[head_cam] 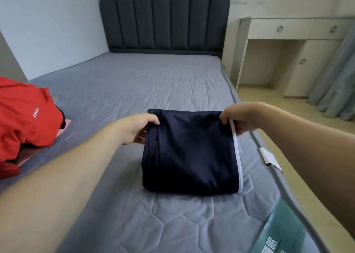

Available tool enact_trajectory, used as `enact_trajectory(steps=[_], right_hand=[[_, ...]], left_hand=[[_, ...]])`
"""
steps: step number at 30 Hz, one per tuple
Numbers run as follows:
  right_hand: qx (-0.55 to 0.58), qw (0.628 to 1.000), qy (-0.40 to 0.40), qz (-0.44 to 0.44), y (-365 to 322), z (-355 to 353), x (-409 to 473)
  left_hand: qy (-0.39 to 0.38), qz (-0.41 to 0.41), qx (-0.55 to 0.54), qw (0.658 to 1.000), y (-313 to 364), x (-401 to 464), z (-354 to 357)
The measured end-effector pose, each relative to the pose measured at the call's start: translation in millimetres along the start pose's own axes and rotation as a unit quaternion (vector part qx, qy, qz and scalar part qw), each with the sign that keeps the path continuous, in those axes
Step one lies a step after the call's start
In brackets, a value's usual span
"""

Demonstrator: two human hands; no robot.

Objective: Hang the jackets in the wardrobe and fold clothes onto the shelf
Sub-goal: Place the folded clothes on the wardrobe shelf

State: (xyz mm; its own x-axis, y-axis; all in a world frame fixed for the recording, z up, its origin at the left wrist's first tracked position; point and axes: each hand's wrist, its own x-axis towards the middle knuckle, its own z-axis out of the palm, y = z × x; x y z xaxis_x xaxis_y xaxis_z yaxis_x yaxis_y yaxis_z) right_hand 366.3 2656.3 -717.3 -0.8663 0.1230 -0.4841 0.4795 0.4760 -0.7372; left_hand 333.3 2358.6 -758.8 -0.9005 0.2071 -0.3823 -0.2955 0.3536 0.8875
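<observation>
A dark navy garment (190,152) with a white stripe along its right edge lies folded into a rectangle on the grey mattress (134,83). My left hand (137,128) pinches its far left corner. My right hand (241,119) pinches the far right corner at the white stripe. The far edge is lifted slightly off the bed while the near edge rests on it. A red jacket (25,122) with white lettering lies crumpled at the left edge of the bed.
A dark padded headboard (165,22) stands at the far end. A white desk with drawers (292,29) and a grey curtain (338,79) are at the right. A teal label (284,231) sits at the mattress's near right corner.
</observation>
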Motion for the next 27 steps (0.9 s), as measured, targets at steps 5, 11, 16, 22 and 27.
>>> enact_trajectory(steps=[5, 11, 16, 22, 27], right_hand=[[0.088, 0.979, 0.183, -0.022, 27.5, 34.3, 63.5], [0.208, 0.959, 0.189, -0.045, 69.6, 73.3, 103.2], [0.14, 0.946, 0.247, -0.158, 56.9, 72.9, 119.5], [0.109, 0.935, 0.306, -0.143, 63.2, 82.9, 135.6], [0.105, 0.951, 0.283, -0.071, 66.4, 89.2, 138.5]], left_hand=[[0.012, -0.023, -0.066, 0.997, -27.9, 43.4, 38.1], [0.116, -0.005, -0.042, 0.992, -63.7, 78.1, 51.2], [0.195, 0.029, 0.06, 0.979, -62.2, 83.4, 47.3], [0.2, 0.015, 0.123, 0.972, -73.5, 40.4, 29.8], [0.063, 0.021, 0.172, 0.983, -76.0, 18.7, 25.2]])
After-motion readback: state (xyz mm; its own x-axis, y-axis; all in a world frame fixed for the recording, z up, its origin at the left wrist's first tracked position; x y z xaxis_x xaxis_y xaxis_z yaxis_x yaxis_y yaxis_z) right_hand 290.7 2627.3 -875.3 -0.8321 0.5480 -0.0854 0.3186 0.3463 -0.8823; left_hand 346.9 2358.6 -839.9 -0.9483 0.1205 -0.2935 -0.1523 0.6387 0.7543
